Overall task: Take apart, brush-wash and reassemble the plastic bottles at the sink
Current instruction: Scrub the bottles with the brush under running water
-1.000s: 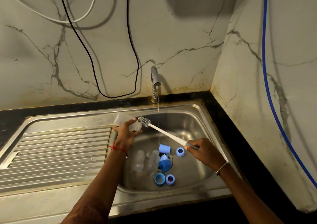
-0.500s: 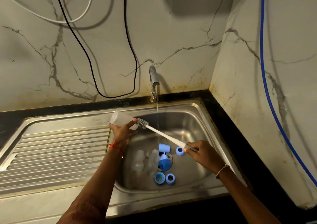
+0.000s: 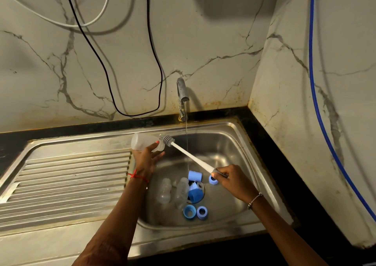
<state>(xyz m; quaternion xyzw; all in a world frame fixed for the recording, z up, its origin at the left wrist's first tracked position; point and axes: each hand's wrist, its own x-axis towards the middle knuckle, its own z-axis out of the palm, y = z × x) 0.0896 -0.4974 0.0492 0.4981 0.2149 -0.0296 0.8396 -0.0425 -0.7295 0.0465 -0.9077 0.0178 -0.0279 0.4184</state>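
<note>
Left hand point(image 3: 147, 158) grips light, likely slippery wet bottle point(image 3: 145, 142) mid-body; right hand point(image 3: 227, 179) pinches stiff brush point(image 3: 190, 155) handle end.

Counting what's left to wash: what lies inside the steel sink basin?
Two clear plastic bottles and several blue plastic caps and rings lie there. One large blue cap covers most of the drain.

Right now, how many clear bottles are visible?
3: first bottle gripped by the left hand above the sink; second bottle and third bottle lying side by side in its basin. None seems hidden.
</note>
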